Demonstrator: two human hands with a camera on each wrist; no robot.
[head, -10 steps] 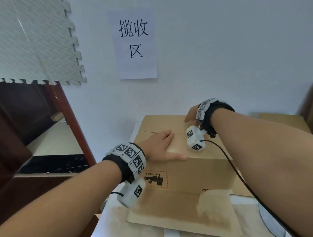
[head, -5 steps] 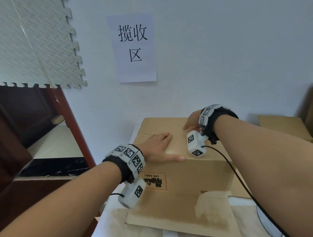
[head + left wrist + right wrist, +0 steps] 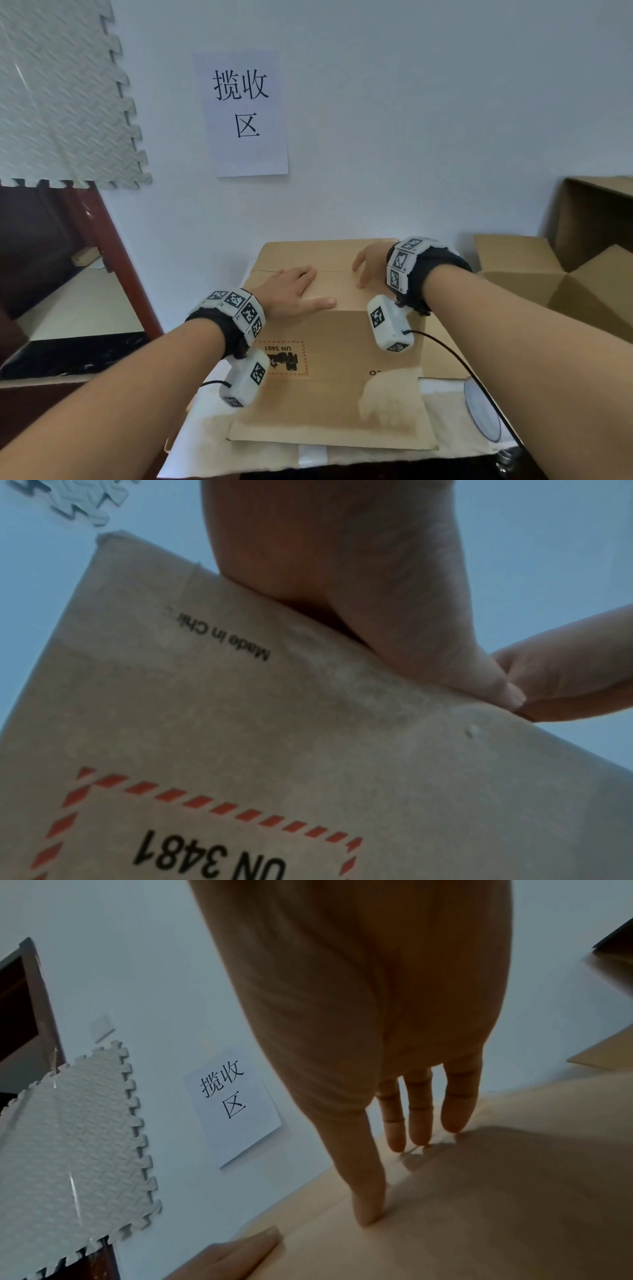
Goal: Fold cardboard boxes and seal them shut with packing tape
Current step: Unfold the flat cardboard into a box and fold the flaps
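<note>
Your left hand (image 3: 291,287) lies flat on the top of the cardboard box (image 3: 342,342), fingers straight and close together, thumb stretched along the near top edge. The left wrist view shows the thumb tip pressing right at that edge. Just to the right, your right hand (image 3: 371,265) props on the same top panel, fingers straight and slightly spread, their tips touching the cardboard. It grips nothing.

The box stands on the table (image 3: 445,445) directly ahead of you, its printed side facing you, both top flaps folded down. The seam (image 3: 335,271) where the flaps meet runs left to right across the top. It passes under your left fingers and right beside your right fingertips, so its long axis spans the gap between your hands. Neither hand is clearly nearer to it. I judge the flaps need holding while tape goes along that line, but no tape roll shows in any view.

A loose flap (image 3: 332,418) from the box's bottom lies flat on the table toward you. A round clear disc (image 3: 481,413) sits near the table's right edge. Further right stand more open boxes (image 3: 548,274). On the far white wall hang a foam mat (image 3: 58,92) at left and a paper sign (image 3: 241,113) above the box.
</note>
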